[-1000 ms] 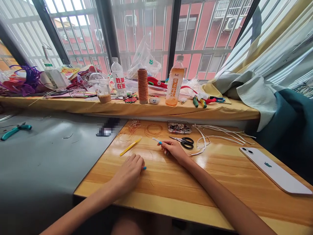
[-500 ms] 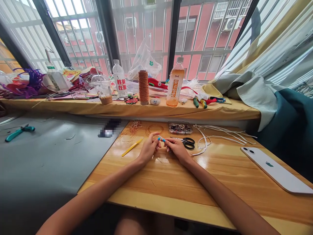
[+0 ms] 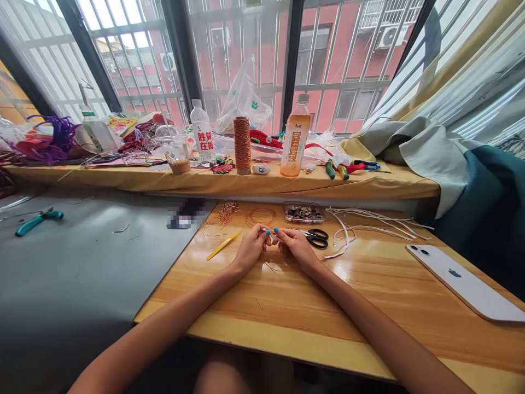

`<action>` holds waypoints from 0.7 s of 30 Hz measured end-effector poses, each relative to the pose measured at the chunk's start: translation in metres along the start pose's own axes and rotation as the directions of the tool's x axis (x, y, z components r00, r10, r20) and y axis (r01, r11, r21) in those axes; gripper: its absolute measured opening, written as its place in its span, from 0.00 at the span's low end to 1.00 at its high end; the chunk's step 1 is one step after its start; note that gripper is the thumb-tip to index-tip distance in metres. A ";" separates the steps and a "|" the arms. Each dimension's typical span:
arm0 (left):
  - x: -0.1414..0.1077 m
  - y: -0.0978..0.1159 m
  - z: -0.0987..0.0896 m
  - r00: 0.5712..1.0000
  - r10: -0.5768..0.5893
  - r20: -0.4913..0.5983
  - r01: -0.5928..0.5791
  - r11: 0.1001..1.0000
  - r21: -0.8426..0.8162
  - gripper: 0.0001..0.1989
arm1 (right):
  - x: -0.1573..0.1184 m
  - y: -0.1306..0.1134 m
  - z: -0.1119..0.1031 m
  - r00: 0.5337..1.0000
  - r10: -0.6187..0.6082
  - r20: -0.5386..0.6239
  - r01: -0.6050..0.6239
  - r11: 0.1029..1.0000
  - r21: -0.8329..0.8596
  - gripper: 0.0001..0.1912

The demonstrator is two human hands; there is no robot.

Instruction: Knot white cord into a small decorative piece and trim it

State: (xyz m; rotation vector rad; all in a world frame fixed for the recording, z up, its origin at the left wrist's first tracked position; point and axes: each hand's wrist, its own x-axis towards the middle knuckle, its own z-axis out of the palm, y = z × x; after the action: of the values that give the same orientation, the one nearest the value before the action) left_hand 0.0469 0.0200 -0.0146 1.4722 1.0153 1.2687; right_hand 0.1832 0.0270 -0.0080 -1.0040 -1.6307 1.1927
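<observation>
Over the middle of the wooden table, my left hand [image 3: 251, 249] and my right hand [image 3: 296, 247] meet with their fingertips close together. Both pinch a small, thin white strip [image 3: 270, 235] that shows between the blue-painted nails. Just beyond the hands is a coil of thin copper-coloured wire [image 3: 261, 217]. Black-handled scissors [image 3: 317, 238] lie beside my right hand, their blades partly hidden by it. A yellow tool [image 3: 223, 244] rests left of my left hand.
A clear box of small beads [image 3: 304, 212], white cords [image 3: 371, 227] and a white phone [image 3: 463, 282] are on the right. Tangled wire [image 3: 226, 213] lies further back. Teal pliers [image 3: 39, 222] sit on the grey mat [image 3: 82, 273]. Bottles and a cord spool [image 3: 242, 146] stand on the ledge.
The fingers have shifted slightly around the white strip, with the right thumb and fingertips a little higher. The whole view has moved a little.
</observation>
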 end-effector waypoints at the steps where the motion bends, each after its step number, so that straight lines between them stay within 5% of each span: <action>1: 0.000 0.000 0.000 1.000 0.007 0.008 -0.007 1.000 0.011 0.05 | 0.001 0.001 0.000 1.000 0.008 -0.014 -0.007 1.000 0.029 0.19; 11: 0.001 0.005 -0.008 0.977 -0.051 0.209 0.061 0.997 -0.040 0.17 | 0.002 0.006 -0.003 0.985 -0.001 -0.174 -0.005 0.999 -0.032 0.20; 16: 0.007 -0.002 -0.024 0.943 -0.021 0.331 -0.065 0.967 0.246 0.11 | 0.003 0.004 -0.009 0.985 -0.058 -0.164 0.042 0.994 -0.103 0.20; 18: 0.009 -0.002 -0.029 0.939 0.033 0.344 -0.197 0.868 0.456 0.10 | 0.002 0.000 -0.012 0.989 -0.091 -0.114 0.070 0.982 -0.175 0.19; 21: 0.009 0.003 -0.036 0.898 0.185 0.399 -0.430 0.568 0.702 0.11 | -0.002 -0.008 -0.012 0.990 -0.137 0.023 0.136 0.934 -0.330 0.17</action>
State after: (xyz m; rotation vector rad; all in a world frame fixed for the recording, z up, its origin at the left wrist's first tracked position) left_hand 0.0128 0.0325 -0.0075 2.5393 1.2096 0.7882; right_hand 0.1945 0.0270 0.0020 -1.0742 -1.9089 0.8406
